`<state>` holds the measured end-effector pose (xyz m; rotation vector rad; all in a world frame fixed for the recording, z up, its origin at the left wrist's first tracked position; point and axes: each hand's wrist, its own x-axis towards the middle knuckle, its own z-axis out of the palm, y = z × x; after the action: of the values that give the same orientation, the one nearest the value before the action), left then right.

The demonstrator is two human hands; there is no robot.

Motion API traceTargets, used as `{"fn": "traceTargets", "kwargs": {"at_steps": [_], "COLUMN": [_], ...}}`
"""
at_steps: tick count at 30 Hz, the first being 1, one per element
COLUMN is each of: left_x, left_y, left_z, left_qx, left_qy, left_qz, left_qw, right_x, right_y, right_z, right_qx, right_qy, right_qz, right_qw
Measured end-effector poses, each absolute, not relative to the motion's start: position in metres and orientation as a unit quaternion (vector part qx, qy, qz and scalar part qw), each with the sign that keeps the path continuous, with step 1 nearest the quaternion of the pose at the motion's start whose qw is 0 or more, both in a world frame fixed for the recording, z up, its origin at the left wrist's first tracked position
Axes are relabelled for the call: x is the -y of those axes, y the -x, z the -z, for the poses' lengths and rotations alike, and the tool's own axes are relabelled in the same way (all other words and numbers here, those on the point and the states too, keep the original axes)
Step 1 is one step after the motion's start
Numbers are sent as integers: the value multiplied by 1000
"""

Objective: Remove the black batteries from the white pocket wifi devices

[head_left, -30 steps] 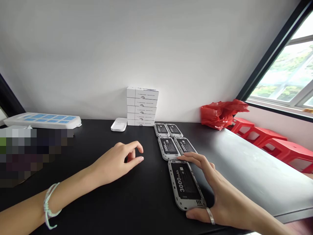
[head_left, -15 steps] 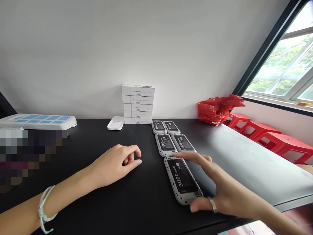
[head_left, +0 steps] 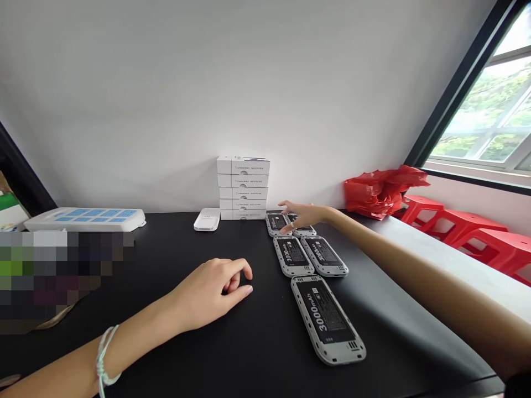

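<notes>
Several pale grey electronic devices lie on the black table with black 3000mAh batteries exposed. The nearest device (head_left: 327,320) is alone in front, and two in the middle, such as the left middle device (head_left: 293,255), sit side by side. At the back, my right hand (head_left: 305,214) reaches over the far left device (head_left: 277,222), thumb and fingers spread around it. Whether the fingertips touch it I cannot tell. The hand partly hides the far right device (head_left: 307,231). My left hand (head_left: 218,290) rests on the table, loosely curled, thumb and forefinger apart, holding nothing.
A stack of white boxes (head_left: 250,193) stands against the wall, beside a small pile of white covers (head_left: 207,219). A white power strip (head_left: 87,220) lies at the back left. Right of the devices are a crumpled red plastic bag (head_left: 375,190) and red stools (head_left: 473,224).
My right hand has moved from the nearest device away to the far left device at the back. My left hand keeps its pose on the table. The view has shifted slightly.
</notes>
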<state>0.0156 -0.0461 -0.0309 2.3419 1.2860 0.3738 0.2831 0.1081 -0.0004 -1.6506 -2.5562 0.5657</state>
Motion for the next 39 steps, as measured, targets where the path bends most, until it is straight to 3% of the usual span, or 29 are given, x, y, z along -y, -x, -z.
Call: {"fn": "traceTargets", "kwargs": {"at_steps": [7, 14, 17, 21, 26, 28, 34, 39], "left_x": [47, 45, 40, 32, 24, 22, 18, 17], "left_y": [-15, -15, -14, -7, 0, 1, 1, -1], "left_z": [31, 36, 44, 55, 57, 58, 60, 61], "left_qx": [-459, -457, -472, -482, -438, -438, -448, -455], "left_qy": [-850, -848, -822, -790, -823, -820, -797, -783], "left_qz": [-134, -154, -222, -328, -272, -265, -284, -291], "left_qw": [221, 221, 229, 187, 239, 258, 288, 309], "right_x": [-117, -108, -100, -72, -34, -27, -27, -28], "right_y": [-280, -273, -264, -243, -214, -206, -199, -192], "right_z": [1, 4, 2, 8, 22, 25, 31, 31], "right_qx": [805, 734, 697, 684, 678, 710, 867, 869], "right_qy": [530, 499, 477, 447, 423, 426, 396, 422], "right_qz": [-243, -303, -348, -457, -559, -523, -233, -213], "right_qw": [106, 347, 406, 352, 222, 203, 191, 146]}}
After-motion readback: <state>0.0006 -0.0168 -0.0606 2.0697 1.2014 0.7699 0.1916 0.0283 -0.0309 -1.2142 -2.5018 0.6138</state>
